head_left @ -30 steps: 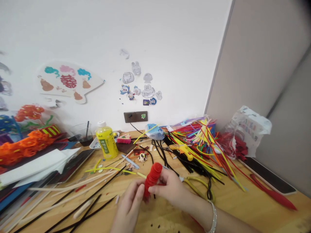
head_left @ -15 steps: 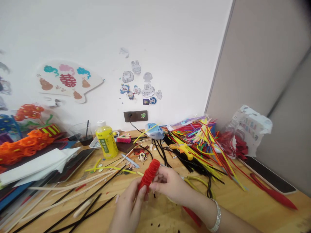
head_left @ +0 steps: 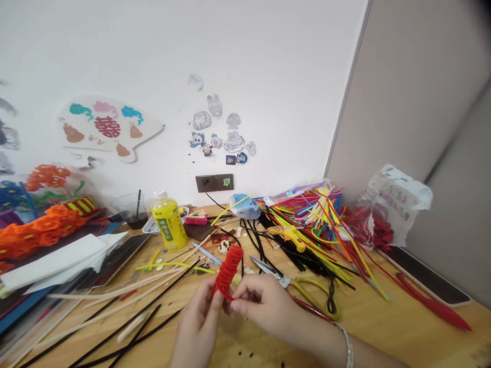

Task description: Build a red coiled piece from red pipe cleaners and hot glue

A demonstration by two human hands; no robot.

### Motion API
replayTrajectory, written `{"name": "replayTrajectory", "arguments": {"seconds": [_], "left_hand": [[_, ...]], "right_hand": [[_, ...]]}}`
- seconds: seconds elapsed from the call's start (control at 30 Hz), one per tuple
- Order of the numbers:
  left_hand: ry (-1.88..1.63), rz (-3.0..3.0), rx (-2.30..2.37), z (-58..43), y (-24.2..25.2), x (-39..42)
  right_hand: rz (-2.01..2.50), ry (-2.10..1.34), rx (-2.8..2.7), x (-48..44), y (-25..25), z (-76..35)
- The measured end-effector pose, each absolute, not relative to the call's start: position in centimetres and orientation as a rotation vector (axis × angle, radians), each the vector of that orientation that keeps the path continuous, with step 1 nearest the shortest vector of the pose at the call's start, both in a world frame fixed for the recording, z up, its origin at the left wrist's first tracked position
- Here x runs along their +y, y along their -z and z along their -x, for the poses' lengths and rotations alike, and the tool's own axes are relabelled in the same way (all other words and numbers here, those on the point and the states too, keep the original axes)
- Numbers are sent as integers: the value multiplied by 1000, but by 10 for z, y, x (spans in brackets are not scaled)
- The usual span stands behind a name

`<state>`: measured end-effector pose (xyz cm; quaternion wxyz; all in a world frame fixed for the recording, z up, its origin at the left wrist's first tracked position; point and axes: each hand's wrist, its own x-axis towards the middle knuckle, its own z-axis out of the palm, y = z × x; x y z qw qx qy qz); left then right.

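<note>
A fuzzy red coil (head_left: 229, 267), wound into a thick ribbed roll, stands tilted above the table in the middle of the view. Its lower end is held between the thumb and fingers of my left hand (head_left: 199, 318). My right hand (head_left: 264, 302) pinches a short red strand that leads off the coil's lower right side. Just behind my right hand lie scissors (head_left: 303, 289) with yellow handles, their blades pointing left. A thin red strip shows beside my right forearm. The coil's bottom is hidden by my fingers.
On the wooden table (head_left: 153, 347), black and cream strips lie at the left. Farther back are a yellow bottle (head_left: 169, 225), a plastic cup (head_left: 134, 214) and a yellow glue gun (head_left: 291, 237). A heap of coloured stems (head_left: 318, 214) and a white bag (head_left: 401, 204) lie at the right.
My right hand has moved down from the coil's upper part, drawing a red strand out at its lower side. The coil has shifted slightly left, and the scissors' blades now show.
</note>
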<state>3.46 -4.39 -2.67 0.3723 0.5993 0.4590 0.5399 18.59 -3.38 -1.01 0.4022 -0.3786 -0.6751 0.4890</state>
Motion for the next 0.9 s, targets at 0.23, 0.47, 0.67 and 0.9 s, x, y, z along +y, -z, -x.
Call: {"name": "replayTrajectory", "arguments": {"seconds": [0.23,0.47,0.67,0.9], "left_hand": [[-1240,-1260,888,-41,18,-46],[-1042,-992,664,-40,22,-47],[-1138,-1365,962,-38,27,-47],[-1122,-1857,1281,-39,33,-47]], "right_hand": [[867,-1320,-1624,-14,22,-197],[707,-1513,-1655,-16,17,-200],[763,-1499,-1556,-17,16,-195],[911,-1424,-1443,-18,21,-186]]}}
